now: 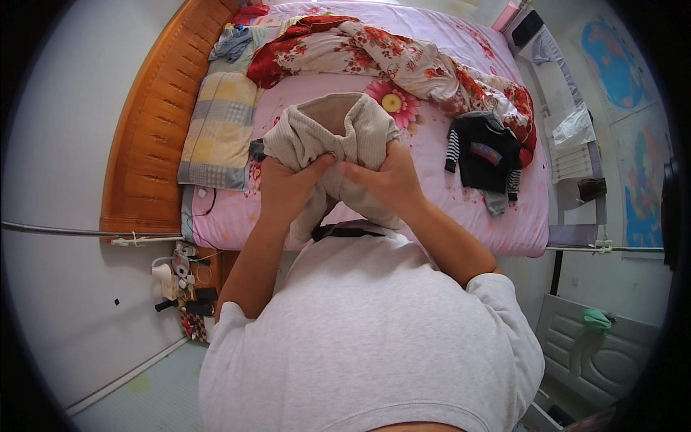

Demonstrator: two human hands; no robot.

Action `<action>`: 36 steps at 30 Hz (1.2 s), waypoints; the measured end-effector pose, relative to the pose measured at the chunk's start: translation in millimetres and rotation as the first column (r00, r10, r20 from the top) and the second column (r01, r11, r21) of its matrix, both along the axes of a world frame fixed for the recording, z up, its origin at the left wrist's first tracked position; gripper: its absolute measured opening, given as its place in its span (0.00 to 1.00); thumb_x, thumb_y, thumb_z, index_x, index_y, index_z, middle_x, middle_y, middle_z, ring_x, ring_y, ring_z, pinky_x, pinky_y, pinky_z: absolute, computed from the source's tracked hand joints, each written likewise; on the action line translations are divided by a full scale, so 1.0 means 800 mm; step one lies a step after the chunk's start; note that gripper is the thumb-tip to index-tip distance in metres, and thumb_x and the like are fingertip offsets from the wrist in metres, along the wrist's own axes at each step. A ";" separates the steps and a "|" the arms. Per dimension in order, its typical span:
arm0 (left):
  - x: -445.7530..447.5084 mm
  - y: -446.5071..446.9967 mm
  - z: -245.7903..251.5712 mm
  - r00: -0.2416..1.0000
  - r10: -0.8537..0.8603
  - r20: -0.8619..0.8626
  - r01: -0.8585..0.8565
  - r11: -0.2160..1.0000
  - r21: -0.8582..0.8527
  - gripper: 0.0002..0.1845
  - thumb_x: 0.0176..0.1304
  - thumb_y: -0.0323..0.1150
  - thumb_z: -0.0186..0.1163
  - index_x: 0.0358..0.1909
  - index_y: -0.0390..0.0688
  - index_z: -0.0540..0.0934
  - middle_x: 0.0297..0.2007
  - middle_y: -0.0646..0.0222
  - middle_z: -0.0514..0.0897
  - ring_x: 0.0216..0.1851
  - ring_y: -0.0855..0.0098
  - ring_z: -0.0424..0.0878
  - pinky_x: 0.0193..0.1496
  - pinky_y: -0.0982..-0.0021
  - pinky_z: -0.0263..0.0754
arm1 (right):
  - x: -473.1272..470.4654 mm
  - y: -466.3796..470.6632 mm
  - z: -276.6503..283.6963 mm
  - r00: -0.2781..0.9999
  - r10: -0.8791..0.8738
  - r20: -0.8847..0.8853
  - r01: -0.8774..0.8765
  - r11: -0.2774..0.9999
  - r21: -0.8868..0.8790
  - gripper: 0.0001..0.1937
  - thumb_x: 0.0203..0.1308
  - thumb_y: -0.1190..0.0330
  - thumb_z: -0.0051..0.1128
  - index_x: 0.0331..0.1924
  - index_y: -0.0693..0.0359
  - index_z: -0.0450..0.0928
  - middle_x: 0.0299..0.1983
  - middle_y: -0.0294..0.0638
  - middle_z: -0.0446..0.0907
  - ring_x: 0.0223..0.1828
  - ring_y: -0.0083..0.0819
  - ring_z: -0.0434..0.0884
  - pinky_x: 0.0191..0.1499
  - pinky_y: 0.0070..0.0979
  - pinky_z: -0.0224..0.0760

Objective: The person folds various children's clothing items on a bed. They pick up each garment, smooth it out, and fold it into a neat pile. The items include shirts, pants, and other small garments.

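A pair of beige corduroy trousers (345, 135) is held up in front of my body, waistband uppermost and gaping. My left hand (289, 189) grips the left side of the waist, its thumb near the front fastening. On the right side my right hand (386, 181) pinches the cloth, thumb pointing inward close to the other thumb. The trouser legs hang below both hands, partly hidden by them. Behind lies the bed with a pink floral sheet (324, 86). A black hooded top with striped sleeves (484, 156) lies flat on the sheet at the right.
A red and white floral quilt (372, 48) is bunched across the bed. A checked pillow (218, 124) rests by the wooden headboard (156, 124). Folded clothes (232, 43) lie beyond it. At the lower left stands a cluttered bedside table (213, 270) with a lamp (162, 272).
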State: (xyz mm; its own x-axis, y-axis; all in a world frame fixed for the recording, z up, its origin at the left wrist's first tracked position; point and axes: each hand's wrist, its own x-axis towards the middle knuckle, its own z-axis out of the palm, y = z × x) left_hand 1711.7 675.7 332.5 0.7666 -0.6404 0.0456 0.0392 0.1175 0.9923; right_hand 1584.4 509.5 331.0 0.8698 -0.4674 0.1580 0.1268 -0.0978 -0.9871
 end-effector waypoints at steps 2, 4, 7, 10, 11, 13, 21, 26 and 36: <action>0.001 0.000 -0.003 1.000 -0.022 0.003 0.022 0.999 0.044 0.16 0.67 0.23 0.78 0.55 0.35 0.90 0.50 0.66 0.94 0.50 0.77 0.89 0.57 0.70 0.84 | -0.003 0.002 0.001 0.997 -0.074 -0.029 0.072 0.994 -0.084 0.20 0.63 0.71 0.79 0.57 0.68 0.87 0.49 0.38 0.92 0.49 0.23 0.88 0.54 0.28 0.83; 0.000 0.000 -0.005 0.998 -0.057 -0.036 0.059 0.997 0.045 0.15 0.68 0.24 0.78 0.55 0.35 0.90 0.50 0.66 0.95 0.49 0.77 0.90 0.57 0.70 0.84 | -0.006 0.003 0.002 0.992 -0.115 -0.041 0.107 0.981 -0.160 0.22 0.61 0.70 0.81 0.58 0.68 0.87 0.49 0.40 0.92 0.49 0.24 0.89 0.54 0.30 0.83; -0.006 -0.001 -0.007 0.996 -0.083 0.009 0.083 0.996 0.045 0.16 0.68 0.26 0.78 0.56 0.36 0.90 0.51 0.68 0.94 0.51 0.76 0.89 0.57 0.69 0.84 | -0.008 0.001 0.005 0.993 -0.115 -0.024 0.105 0.962 -0.251 0.24 0.60 0.69 0.82 0.59 0.68 0.86 0.48 0.43 0.92 0.49 0.26 0.89 0.54 0.31 0.83; -0.008 -0.007 -0.006 0.984 -0.048 0.173 0.027 0.992 0.119 0.17 0.68 0.27 0.78 0.57 0.37 0.90 0.51 0.69 0.94 0.52 0.76 0.89 0.57 0.69 0.84 | -0.002 -0.007 0.007 0.994 -0.102 -0.037 0.087 0.956 -0.279 0.26 0.60 0.68 0.82 0.60 0.68 0.84 0.50 0.44 0.92 0.51 0.27 0.88 0.57 0.33 0.82; -0.005 -0.011 -0.004 0.987 -0.060 0.151 0.041 0.992 0.123 0.18 0.68 0.27 0.78 0.58 0.36 0.89 0.52 0.68 0.94 0.52 0.76 0.89 0.57 0.69 0.84 | 0.001 -0.012 0.009 0.994 -0.100 -0.038 0.086 0.959 -0.270 0.27 0.60 0.67 0.82 0.61 0.67 0.84 0.51 0.44 0.91 0.51 0.27 0.87 0.58 0.33 0.82; 0.007 -0.017 0.001 0.990 -0.091 0.107 0.078 0.989 0.125 0.20 0.68 0.27 0.78 0.61 0.35 0.88 0.53 0.68 0.94 0.53 0.77 0.88 0.58 0.69 0.84 | 0.008 -0.025 0.013 0.998 -0.055 -0.021 0.050 0.982 -0.182 0.27 0.59 0.67 0.82 0.61 0.67 0.83 0.53 0.45 0.90 0.54 0.30 0.87 0.60 0.34 0.81; 0.060 -0.014 -0.001 0.837 -0.545 -0.046 0.477 0.687 0.548 0.32 0.64 0.24 0.78 0.70 0.35 0.80 0.59 0.64 0.89 0.59 0.72 0.86 0.60 0.66 0.84 | 0.026 -0.106 0.032 0.997 0.016 -0.079 0.010 0.948 0.319 0.25 0.62 0.66 0.84 0.60 0.66 0.85 0.49 0.40 0.91 0.47 0.26 0.89 0.51 0.30 0.86; 0.054 -0.012 -0.023 0.915 -0.324 -0.242 0.339 0.941 0.020 0.25 0.68 0.25 0.72 0.66 0.36 0.83 0.56 0.64 0.90 0.56 0.66 0.89 0.60 0.63 0.84 | 0.008 -0.138 -0.012 0.934 0.351 0.067 -0.320 0.740 0.592 0.31 0.57 0.65 0.87 0.64 0.66 0.84 0.52 0.39 0.90 0.49 0.23 0.88 0.50 0.28 0.85; 0.071 -0.019 -0.026 0.821 -0.366 -0.438 0.396 0.918 -0.023 0.24 0.71 0.27 0.72 0.67 0.36 0.82 0.60 0.59 0.89 0.62 0.61 0.89 0.64 0.58 0.86 | -0.008 -0.108 -0.055 0.958 0.287 0.010 -0.231 0.751 0.619 0.25 0.64 0.78 0.62 0.66 0.68 0.82 0.57 0.44 0.88 0.55 0.33 0.89 0.59 0.33 0.86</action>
State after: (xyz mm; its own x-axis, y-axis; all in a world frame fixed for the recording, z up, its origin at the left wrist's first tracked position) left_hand 1768.7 660.8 311.5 0.3942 -0.8753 -0.2802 0.4865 -0.0599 0.8716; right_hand 1577.6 423.4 286.9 0.9682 -0.1948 -0.1568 -0.0244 0.5504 -0.8345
